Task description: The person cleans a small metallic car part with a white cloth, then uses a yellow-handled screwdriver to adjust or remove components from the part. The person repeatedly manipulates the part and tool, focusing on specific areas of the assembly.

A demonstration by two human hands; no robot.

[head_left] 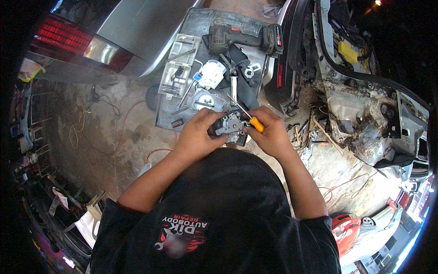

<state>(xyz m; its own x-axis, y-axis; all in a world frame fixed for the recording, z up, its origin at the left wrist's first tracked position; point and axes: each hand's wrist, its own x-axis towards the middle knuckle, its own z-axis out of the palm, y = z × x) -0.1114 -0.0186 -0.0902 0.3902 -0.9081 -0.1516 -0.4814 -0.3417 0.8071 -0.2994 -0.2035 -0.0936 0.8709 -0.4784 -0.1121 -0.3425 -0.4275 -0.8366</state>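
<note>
My left hand (200,131) is closed around the left side of a metal-and-black mechanism (233,124) that looks like a seat belt retractor, held over the table's near edge. In my right hand (272,129) is a screwdriver (257,124) with an orange handle, its thin shaft pointing up and to the left above the mechanism. Fingers of the right hand also touch the mechanism's right side. Just beyond lie two white-and-silver round housings (212,74) and black webbing (246,95). Where the screwdriver tip sits in depth, I cannot tell.
A cordless impact driver (244,39) lies on the dark worn table (196,20). Left of it is a compartment organizer (182,59) with small tools; a small socket (177,123) lies nearer. Car bodies (137,32) flank the table. Cables (123,123) cross the concrete floor.
</note>
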